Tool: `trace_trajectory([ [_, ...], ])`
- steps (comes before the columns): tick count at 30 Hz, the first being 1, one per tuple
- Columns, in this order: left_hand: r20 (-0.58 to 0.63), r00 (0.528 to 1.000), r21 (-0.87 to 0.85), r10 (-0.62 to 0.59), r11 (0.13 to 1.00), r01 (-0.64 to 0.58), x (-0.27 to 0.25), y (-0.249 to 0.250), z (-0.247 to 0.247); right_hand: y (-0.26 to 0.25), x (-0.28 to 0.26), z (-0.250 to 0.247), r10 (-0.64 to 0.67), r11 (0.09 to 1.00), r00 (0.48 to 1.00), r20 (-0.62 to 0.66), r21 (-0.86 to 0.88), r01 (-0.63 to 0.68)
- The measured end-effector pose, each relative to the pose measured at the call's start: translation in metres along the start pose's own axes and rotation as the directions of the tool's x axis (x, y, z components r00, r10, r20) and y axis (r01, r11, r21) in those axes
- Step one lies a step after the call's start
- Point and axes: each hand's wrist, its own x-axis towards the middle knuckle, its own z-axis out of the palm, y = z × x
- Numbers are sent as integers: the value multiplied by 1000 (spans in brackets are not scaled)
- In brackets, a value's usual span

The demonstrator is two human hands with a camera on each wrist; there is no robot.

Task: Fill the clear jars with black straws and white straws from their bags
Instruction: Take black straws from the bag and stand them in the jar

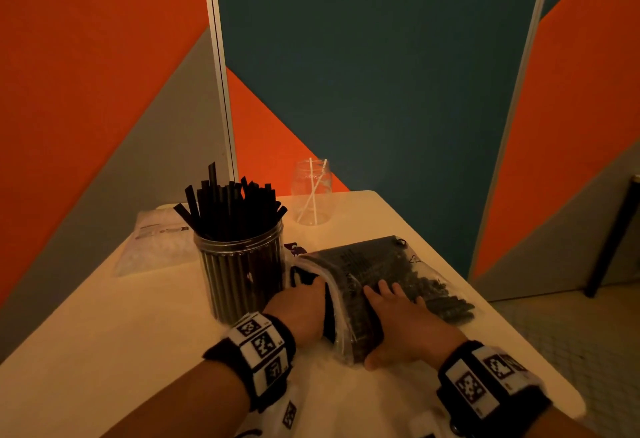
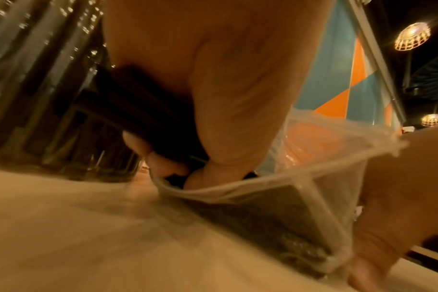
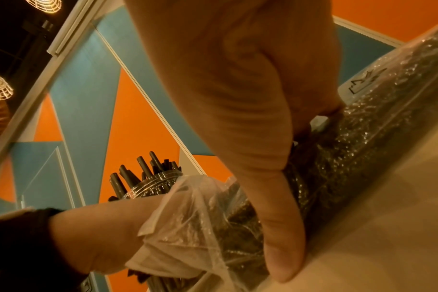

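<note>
- While the left hand clutches a bundle of black straws inside the bag's mouth, the right hand clasps the bag just beside it.
- Risk: the nearly full jar, touching that fist's far side, could tip if the bundle snags.

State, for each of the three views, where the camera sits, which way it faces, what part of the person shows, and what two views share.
Head: worn on the head, looking forward and down at the table; both hands and banded wrists show.
Left wrist: low by the table, looking along the left hand, which grips black straws at the bag mouth.
Right wrist: looking along the right hand, which holds the bag.
Both wrist views share the bag and the black-straw jar.
</note>
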Motion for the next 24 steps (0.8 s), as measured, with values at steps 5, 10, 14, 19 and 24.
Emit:
trace_trajectory([
  [5,-132,991,118,-11,993,26,-27,-18,-8,0,-3,-2,-10,1000,1000,3,6,10],
  [10,-178,983,242,-41,967,84,-76,-39,-37,0,-2,-3,-12,1000,1000,4,3,12],
  [14,-197,977,292,-78,947,135,-122,-57,-66,1,-2,-4,3,1000,1000,-4,26,-3],
  [19,-244,957,274,-156,936,223,-169,-74,-92,-2,-20,-10,-9,988,1000,11,152,8],
  [24,-241,960,129,-145,975,180,-187,-71,-103,-26,-60,-54,-119,532,943,-312,782,325],
])
